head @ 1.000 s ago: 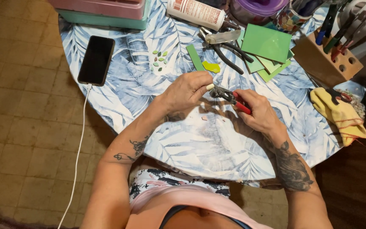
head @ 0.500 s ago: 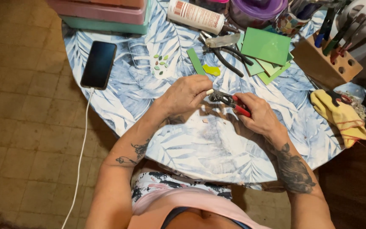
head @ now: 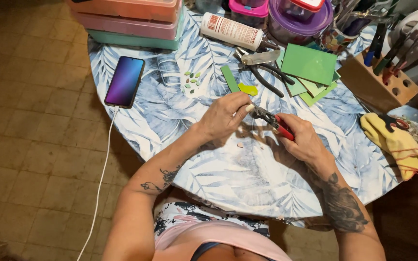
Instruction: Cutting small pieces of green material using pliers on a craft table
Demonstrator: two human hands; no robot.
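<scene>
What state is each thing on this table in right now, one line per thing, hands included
left hand: pinching a small pale piece at the nippers' tip
right hand: gripping the red handles
red-handled nippers: held above the table
phone: screen lit, cable plugged in
white bottle: lying on its side
green sheets: stacked flat
black pliers: lying unused
yellow cloth: crumpled

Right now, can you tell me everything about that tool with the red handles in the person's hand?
The red-handled nippers look like small metal pliers: dark grey jaws at one end, red coated handles at the other. The right hand wraps the handles, hiding most of them. The tool is held above the leaf-print tablecloth, lying slantwise, with its jaws pointing up-left toward the left hand. That hand's fingertips pinch a small pale piece at the jaws. Whether the jaws are closed is too small to tell.
</scene>
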